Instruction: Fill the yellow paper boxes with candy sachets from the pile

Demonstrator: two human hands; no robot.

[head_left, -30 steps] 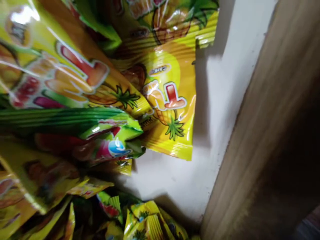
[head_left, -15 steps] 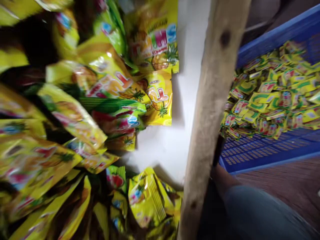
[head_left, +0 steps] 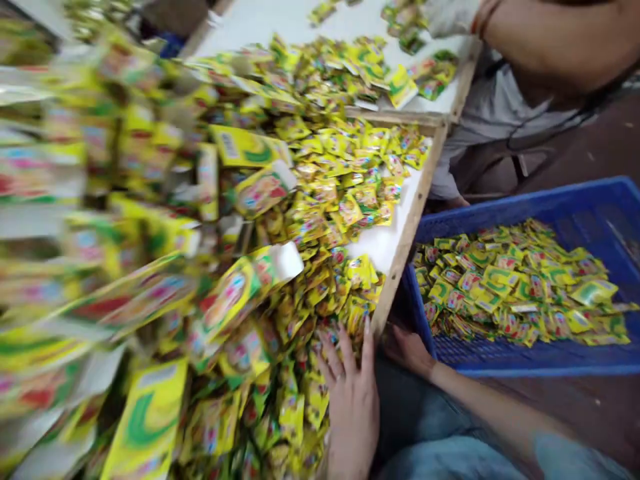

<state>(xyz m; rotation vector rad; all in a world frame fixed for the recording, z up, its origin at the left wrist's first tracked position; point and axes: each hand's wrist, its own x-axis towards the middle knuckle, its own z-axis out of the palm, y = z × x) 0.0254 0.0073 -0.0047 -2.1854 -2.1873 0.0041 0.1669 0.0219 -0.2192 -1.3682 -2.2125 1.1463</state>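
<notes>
My left hand (head_left: 353, 400) lies flat with its fingers apart on a heap of small yellow sachets (head_left: 305, 280), close to the table's wooden edge strip (head_left: 400, 260). My right hand (head_left: 413, 352) is low beside that strip, next to the near corner of a blue plastic crate (head_left: 480, 212). Its fingertips are in shadow, so whether they hold anything is hidden. Sachets with fruit pictures, some green, spread over the white tabletop (head_left: 383, 243). Yellow and green cardboard boxes (head_left: 147, 420), some with white flaps, are mixed in at the left, blurred.
Flat yellow-green packs (head_left: 500, 280) fill much of the crate at the right. Across a wooden divider (head_left: 395, 118) lie more sachets on another white section. A co-worker's arm (head_left: 550, 47) reaches over that section at the upper right.
The view has pulled back from a close look at the sachets, showing more of the table, boxes and co-worker. My left hand has come into view on the heap; more of my right arm shows.
</notes>
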